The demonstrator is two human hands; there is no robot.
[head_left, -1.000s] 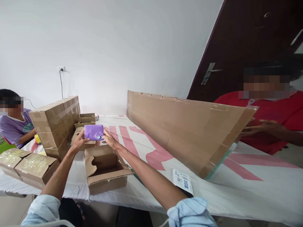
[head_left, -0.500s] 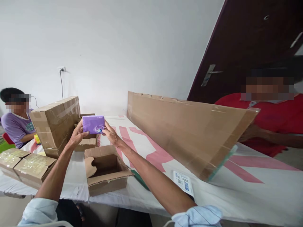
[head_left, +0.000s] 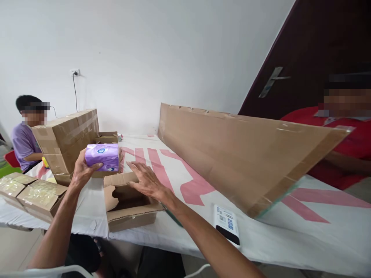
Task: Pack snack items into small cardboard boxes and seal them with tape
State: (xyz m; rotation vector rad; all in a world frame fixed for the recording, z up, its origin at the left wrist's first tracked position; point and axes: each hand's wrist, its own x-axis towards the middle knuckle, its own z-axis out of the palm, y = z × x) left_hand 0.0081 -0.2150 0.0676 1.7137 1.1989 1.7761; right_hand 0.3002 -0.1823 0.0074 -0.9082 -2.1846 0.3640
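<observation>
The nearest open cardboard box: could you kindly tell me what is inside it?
Inside the open box, only shadowed brown cardboard shows. The right hand covers part of the opening, and the near flap hides the lower interior.

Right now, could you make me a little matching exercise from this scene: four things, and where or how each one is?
Column one:
1. purple pack
2. right hand
3. box with the notched flap
4. long cardboard panel

Column two:
A. raised, holding nothing
B. partly hiding a person in red
C. gripped by the left hand
D. beneath the right hand, on the table

Right pairs: 1-C, 2-A, 3-D, 4-B
</observation>
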